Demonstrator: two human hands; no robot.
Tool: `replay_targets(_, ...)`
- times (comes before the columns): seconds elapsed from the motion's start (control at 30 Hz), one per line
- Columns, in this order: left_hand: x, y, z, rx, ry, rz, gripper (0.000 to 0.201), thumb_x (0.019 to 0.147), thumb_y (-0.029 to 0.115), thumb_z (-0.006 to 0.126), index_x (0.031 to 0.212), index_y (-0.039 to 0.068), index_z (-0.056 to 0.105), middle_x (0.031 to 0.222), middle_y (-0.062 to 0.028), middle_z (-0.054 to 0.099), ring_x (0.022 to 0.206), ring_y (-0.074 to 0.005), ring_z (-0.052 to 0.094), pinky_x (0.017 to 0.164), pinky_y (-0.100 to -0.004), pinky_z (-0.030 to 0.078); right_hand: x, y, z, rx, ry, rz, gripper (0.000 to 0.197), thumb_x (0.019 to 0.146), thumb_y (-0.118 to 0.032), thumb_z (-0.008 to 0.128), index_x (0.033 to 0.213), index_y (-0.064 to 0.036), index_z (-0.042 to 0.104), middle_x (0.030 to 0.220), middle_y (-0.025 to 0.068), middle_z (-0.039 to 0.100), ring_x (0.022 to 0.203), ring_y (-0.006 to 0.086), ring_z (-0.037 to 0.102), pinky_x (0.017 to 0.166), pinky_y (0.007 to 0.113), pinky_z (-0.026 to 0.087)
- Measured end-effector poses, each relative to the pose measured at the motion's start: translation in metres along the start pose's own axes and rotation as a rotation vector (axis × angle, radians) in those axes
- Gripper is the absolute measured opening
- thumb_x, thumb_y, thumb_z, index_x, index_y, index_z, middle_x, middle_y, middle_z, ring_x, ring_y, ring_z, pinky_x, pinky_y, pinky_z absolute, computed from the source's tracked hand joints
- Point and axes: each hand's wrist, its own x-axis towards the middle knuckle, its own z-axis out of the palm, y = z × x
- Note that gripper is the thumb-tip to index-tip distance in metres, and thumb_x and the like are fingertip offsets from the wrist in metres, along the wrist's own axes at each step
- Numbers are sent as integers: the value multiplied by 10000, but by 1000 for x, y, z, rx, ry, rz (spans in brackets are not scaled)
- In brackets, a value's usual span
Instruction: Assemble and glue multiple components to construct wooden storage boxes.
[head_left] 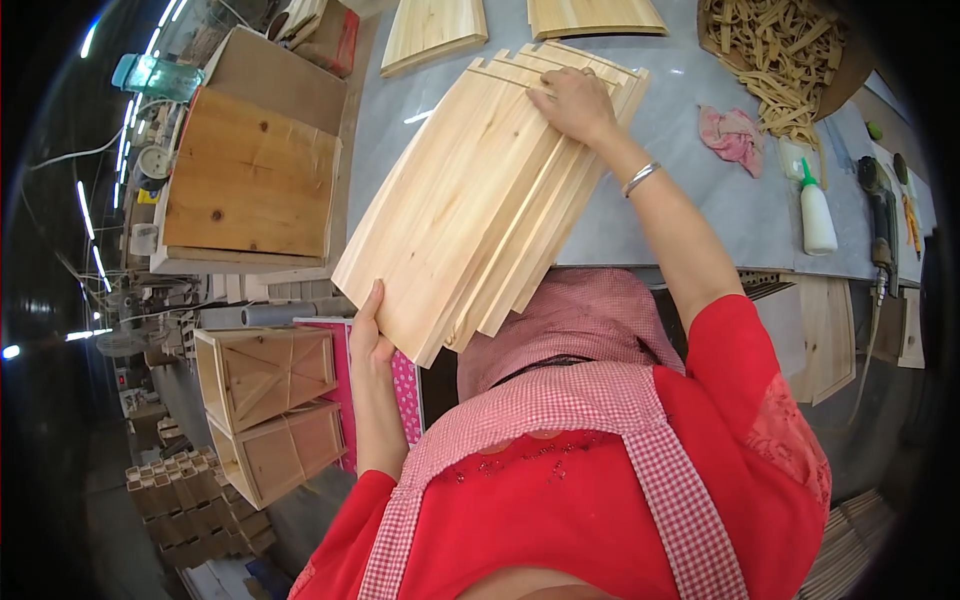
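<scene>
A fanned stack of pale wooden panels (pixel 470 170) lies slanted over the near edge of the grey-topped table (pixel 670 200). Grooves run across the panels near their far ends, and the top one has a curved left side. My left hand (pixel 372 335) grips the near left corner of the stack, thumb on top and the other fingers mostly hidden beneath. At the far end, my right hand (pixel 578 105) is closed over the upper panels, its fingers bent near the grooves. A silver bangle circles the right wrist.
More panels (pixel 435 32) lie at the table's far side. To the right are a heap of wood strips (pixel 775 65), a pink cloth (pixel 732 138), a white glue bottle (pixel 817 215) and a dark power tool (pixel 880 220). Wooden boxes (pixel 270 370) stand at the left.
</scene>
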Motion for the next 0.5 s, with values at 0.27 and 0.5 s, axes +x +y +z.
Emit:
replay_targets(0.27, -6, -4, 3, -36, 6, -7, 554, 921, 186, 692, 1377, -15, 451, 1320, -170, 574, 1201, -304, 578, 1014, -452, 494, -2, 4, -2, 49, 9, 3, 374, 878, -434, 601, 1006, -104, 721, 1013, 158, 706, 1023, 363, 632, 935, 447, 471)
replay_targets(0.5, -9, -4, 10, -16, 49, -16, 552, 919, 187, 693, 1375, -15, 456, 1326, -171, 571, 1200, -307, 577, 1021, -453, 486, 1, 5, -2, 38, 52, 7, 352, 872, -415, 638, 934, -72, 688, 974, 175, 700, 961, 366, 644, 871, 463, 496)
